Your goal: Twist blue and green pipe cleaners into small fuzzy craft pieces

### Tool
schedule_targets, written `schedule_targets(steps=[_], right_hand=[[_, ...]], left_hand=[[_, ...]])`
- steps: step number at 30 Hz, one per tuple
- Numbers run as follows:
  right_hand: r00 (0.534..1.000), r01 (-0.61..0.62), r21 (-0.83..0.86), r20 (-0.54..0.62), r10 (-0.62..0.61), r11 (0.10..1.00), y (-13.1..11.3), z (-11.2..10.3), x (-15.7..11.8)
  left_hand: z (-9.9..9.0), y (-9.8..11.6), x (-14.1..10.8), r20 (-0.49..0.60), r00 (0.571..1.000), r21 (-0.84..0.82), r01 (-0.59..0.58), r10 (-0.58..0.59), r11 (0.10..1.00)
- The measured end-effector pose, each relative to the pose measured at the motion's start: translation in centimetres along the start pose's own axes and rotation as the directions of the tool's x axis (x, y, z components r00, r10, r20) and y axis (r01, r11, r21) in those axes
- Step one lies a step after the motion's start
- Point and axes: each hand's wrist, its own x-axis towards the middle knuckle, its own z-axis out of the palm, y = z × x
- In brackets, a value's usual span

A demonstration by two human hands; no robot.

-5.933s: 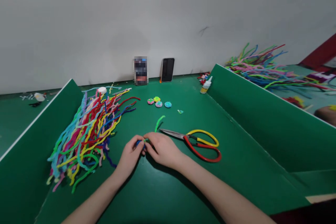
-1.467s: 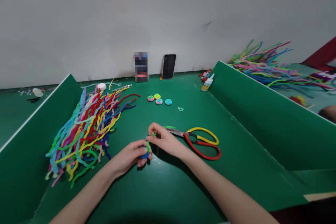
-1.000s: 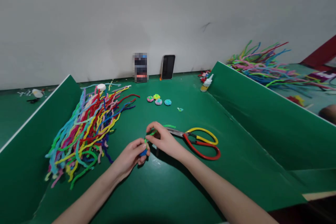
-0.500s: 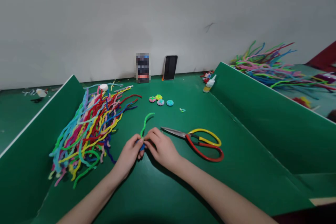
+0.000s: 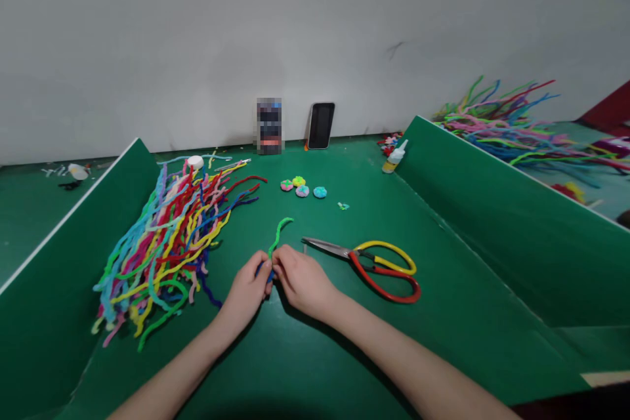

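Near the front middle of the green table, my left hand is closed on a small blue piece, mostly hidden by fingers. A green pipe cleaner rises from between my hands, its top end bent to the right. My right hand touches the left one, its thumb and fingers pinched at the base of the green strand. Scissors with one yellow and one red handle lie right of my right hand. Behind lie several small coloured discs.
A heap of coloured pipe cleaners covers the left side. Two phones lean on the grey back wall. A glue bottle stands by the right green divider; more pipe cleaners lie beyond it.
Both hands have shifted slightly to the right. My right hand's fingers are folded in more, and the green strand's free end has moved a little right and down.
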Motion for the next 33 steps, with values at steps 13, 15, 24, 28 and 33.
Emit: schedule_targets(steps=[13,15,24,28,33], right_hand=[[1.000,-0.028,0.041,-0.006,0.028,0.999,-0.3,0.5,-0.1],[0.998,-0.061,0.089,-0.022,0.064,0.994,-0.3,0.3,-0.1],[0.997,-0.063,0.136,-0.040,0.069,0.989,0.1,0.3,-0.2],[0.992,-0.053,0.266,-0.096,0.081,0.963,0.2,0.7,-0.2],[0.967,-0.113,0.580,-0.122,0.223,0.807,-0.2,0.8,0.1]], left_hand=[[0.0,-0.3,0.1,-0.101,0.994,0.083,-0.043,0.051,0.996],[-0.1,-0.2,0.0,-0.102,0.992,0.105,-0.063,0.074,0.992],[-0.1,0.5,-0.5,-0.079,0.991,0.203,-0.094,0.112,0.975],[-0.2,0.8,-0.6,-0.070,0.991,0.208,-0.096,0.113,0.973],[-0.2,0.7,-0.5,-0.084,0.989,0.199,-0.106,0.125,0.974]])
